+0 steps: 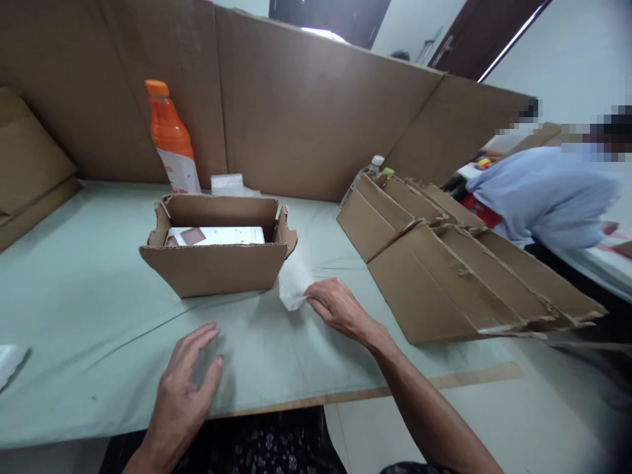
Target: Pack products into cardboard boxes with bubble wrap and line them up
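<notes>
My right hand [338, 306] pinches the edge of a crumpled, translucent white piece of plastic wrap [293, 284], which looks like bubble wrap. The wrap hangs just to the right of an open cardboard box [230, 271]. Inside that box stands a white printed carton [232, 235], its top showing below the rim. My left hand [187, 375] is over the table in front of the box, thumb and fingers apart, holding nothing.
Behind the box are an orange bottle [172, 138] and a clear plastic packet [228, 184]. Flattened-looking cardboard boxes [429, 283] lean at the right, near a clear bottle [376, 164]. A cardboard partition [316, 105] lines the table's back. Another person [543, 191] bends at the far right.
</notes>
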The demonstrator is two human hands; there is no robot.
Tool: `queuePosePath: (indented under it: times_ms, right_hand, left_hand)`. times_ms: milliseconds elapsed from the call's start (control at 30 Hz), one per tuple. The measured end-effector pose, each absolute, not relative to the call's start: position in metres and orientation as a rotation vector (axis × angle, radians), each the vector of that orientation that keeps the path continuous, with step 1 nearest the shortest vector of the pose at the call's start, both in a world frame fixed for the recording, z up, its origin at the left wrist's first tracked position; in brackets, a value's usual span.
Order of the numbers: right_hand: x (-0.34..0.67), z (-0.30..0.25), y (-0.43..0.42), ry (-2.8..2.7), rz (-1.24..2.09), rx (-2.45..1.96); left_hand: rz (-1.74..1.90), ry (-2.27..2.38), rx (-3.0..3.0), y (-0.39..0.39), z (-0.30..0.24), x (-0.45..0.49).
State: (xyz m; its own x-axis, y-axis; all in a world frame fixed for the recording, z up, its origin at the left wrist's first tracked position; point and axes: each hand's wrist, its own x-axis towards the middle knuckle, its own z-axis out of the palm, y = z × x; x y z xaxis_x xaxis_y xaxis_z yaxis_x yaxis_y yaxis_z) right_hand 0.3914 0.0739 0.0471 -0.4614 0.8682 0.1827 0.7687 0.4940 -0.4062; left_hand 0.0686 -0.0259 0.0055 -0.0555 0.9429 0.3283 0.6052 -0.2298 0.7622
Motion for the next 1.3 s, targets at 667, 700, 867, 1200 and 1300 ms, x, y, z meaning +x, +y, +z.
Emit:
queuePosePath:
  times_ms: [667, 700, 867, 1200, 1300]
  right_hand:
    - [0.359, 0.031, -0.054, -2.234, 0.309, -1.277]
    - [0.355, 0.024, -0.055, -2.305, 0.29, -1.281]
    - [0.349, 0.007, -0.053, -2.285, 0.333, -1.318]
    - [0.352, 0.019, -0.057, -2.069, 0.328, -1.365]
    - [0.351, 0.015, -0.059, -2.264, 0.259, -1.32]
  left_hand:
    - [0.817, 1.434, 2.008, -0.01, -0.009, 0.142]
    - [0.841, 1.447, 2.031, -0.011, -0.01, 0.142]
    - [1.043, 1.297, 2.241, -0.028, -0.001, 0.13]
    - [0.804, 1.37, 2.199, -0.026, -0.007, 0.136]
    - [0.902, 1.378, 2.23, -0.023, -0.006, 0.138]
